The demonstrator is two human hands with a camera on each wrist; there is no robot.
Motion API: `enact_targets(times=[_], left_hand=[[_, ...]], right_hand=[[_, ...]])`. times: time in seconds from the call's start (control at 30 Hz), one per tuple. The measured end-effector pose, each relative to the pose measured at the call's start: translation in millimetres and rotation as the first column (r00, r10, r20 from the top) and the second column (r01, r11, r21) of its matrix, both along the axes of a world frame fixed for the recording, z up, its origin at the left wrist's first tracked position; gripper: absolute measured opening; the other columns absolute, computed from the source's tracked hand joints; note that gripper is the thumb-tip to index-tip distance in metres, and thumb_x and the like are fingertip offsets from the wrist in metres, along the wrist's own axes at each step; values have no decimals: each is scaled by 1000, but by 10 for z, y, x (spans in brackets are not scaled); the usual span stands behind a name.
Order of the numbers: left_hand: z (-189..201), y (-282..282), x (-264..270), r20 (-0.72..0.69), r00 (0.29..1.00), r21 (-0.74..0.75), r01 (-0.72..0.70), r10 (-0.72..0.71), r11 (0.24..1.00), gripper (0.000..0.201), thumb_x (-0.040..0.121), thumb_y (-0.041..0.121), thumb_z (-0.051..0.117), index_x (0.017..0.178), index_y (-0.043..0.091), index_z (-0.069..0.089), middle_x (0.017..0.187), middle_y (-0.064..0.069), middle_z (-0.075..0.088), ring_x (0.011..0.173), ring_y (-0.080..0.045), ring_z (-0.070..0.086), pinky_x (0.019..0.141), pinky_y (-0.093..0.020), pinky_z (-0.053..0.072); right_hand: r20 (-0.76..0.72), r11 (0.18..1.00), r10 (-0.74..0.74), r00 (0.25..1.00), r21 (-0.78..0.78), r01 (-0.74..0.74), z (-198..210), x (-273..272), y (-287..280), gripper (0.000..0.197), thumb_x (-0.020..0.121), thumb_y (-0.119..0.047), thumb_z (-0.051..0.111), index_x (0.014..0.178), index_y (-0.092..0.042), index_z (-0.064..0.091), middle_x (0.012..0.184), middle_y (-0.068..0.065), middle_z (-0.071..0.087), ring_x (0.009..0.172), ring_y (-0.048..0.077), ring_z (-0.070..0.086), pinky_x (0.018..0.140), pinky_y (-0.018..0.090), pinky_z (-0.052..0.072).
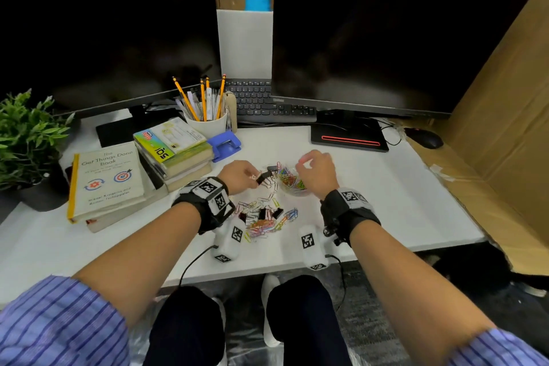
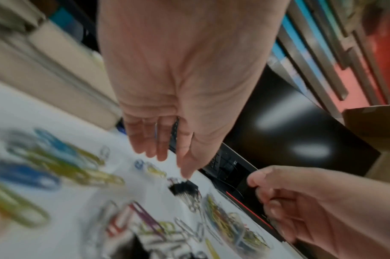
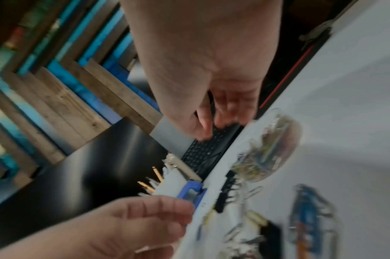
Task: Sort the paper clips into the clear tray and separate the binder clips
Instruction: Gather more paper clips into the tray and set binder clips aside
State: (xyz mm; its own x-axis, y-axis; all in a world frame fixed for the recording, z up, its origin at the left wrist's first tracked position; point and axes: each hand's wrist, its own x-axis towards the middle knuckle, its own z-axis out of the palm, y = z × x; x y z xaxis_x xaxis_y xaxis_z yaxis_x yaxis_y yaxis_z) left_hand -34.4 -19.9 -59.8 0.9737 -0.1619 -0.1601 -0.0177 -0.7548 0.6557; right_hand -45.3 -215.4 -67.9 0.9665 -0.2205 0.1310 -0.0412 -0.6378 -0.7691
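A round clear tray (image 1: 294,192) holding coloured paper clips stands mid-desk; it also shows as the tray (image 2: 234,226) and the tray (image 3: 269,147). My right hand (image 1: 306,163) hovers over it with loosely curled fingers (image 3: 223,108) and nothing in them. Left of the tray lie two black binder clips (image 1: 263,178). My left hand (image 1: 251,180) reaches to the nearer clip (image 2: 183,189) with straight fingers (image 2: 163,145); whether they touch it is unclear. A mixed pile (image 1: 264,221) of paper clips and black binder clips lies nearer me.
A stack of books (image 1: 175,151), a larger book (image 1: 107,178), a blue hole punch (image 1: 224,144) and a pencil cup (image 1: 206,125) stand to the left. Two monitors, a keyboard (image 1: 267,104) and a mouse (image 1: 424,138) sit behind. Cardboard walls the right side.
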Motion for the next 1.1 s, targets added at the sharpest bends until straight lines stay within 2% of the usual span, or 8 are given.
enact_targets(times=[0.13,0.2,0.33,0.47,0.67,0.83,0.93,1.1], left_hand=[[81,286,-173,-50,998,226,35,-24,974,43,85,19,67,125,10,56,133,-10,52,124,-25,50,101,-31,40],[78,412,-265,-91,996,323,23,7,946,50,82,26,70,127,14,53,133,-10,49,123,-27,48,100,-32,41],[16,528,-462,-122,992,437,17,41,900,58,77,31,73,127,17,46,133,-12,36,124,-33,41,100,-37,42],[-76,515,-613,-231,972,442,77,31,894,84,74,44,74,139,12,30,139,-14,29,127,-34,42,104,-42,42],[-169,272,-698,-183,983,371,51,20,927,92,73,45,76,139,1,28,140,-16,30,131,-31,40,107,-38,39],[-220,138,-689,-70,997,310,-22,46,950,80,78,45,70,130,-5,36,131,-19,42,124,-30,41,96,-33,40],[-246,105,-655,-10,995,268,-92,99,959,68,81,38,70,125,-5,40,128,-20,46,119,-31,48,90,-32,42],[-286,79,-580,47,990,204,-138,131,969,54,82,26,70,121,-2,45,124,-18,54,115,-30,52,86,-32,42]], right_hand=[[-384,932,307,871,-63,-357,298,-190,292,17,88,-25,60,91,-8,65,86,9,65,78,20,58,76,32,53],[-566,858,296,769,-196,-475,383,-252,340,23,85,-27,64,96,-6,62,85,9,62,77,23,61,79,36,57],[-677,706,208,706,-396,-587,350,-411,251,30,77,-23,73,102,-9,66,88,7,63,73,25,60,55,25,47],[-710,649,181,680,-434,-625,189,-473,204,45,62,-42,83,91,-12,66,107,7,68,93,26,67,85,36,56],[-736,644,236,635,-371,-669,167,-542,469,34,73,-29,79,70,-7,53,105,14,70,83,21,62,84,34,53],[-598,763,291,747,-325,-558,41,-497,619,37,71,-19,76,51,-12,47,30,-3,49,52,16,50,48,22,38],[-542,795,291,788,-322,-515,-10,-471,648,28,74,-21,72,55,-6,57,41,0,49,49,14,46,44,21,34],[-523,803,396,755,-203,-561,51,-483,633,40,74,-32,78,94,-1,66,88,10,62,80,18,54,55,24,37]])
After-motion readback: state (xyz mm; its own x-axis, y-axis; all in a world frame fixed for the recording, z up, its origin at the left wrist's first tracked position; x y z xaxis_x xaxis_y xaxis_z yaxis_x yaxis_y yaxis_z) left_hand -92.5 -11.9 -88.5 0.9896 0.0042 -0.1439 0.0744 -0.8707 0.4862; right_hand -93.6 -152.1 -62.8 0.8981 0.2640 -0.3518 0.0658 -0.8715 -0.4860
